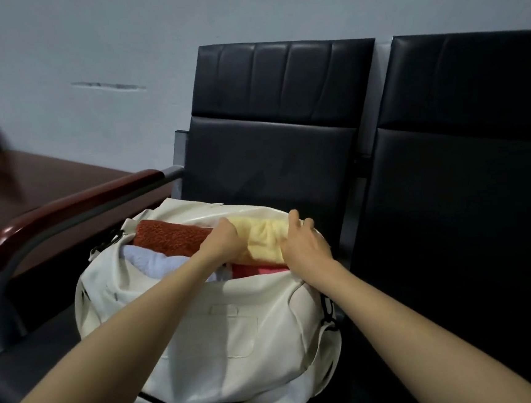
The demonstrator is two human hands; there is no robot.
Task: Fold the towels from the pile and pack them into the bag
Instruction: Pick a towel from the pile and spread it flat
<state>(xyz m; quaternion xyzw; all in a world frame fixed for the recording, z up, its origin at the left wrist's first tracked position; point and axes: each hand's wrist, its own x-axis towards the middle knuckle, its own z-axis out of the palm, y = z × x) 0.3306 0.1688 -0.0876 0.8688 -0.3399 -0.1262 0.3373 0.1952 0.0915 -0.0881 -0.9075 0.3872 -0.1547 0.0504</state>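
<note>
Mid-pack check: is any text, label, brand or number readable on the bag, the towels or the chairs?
No readable text in this view.
On the bag: the front tab looks blank, with no print or logo.
On the yellow towel, gripped by left hand and right hand: no tag shows.
On the chairs: no markings.

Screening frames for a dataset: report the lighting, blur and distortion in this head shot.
Head view: dim, flat indoor light; the black chairs lose detail toward the right; a glare spot on the red-brown armrest; smeared blur at the far left edge; wide-angle stretch of the forearms at the bottom; white bag and yellow towel are fairly sharp.
</note>
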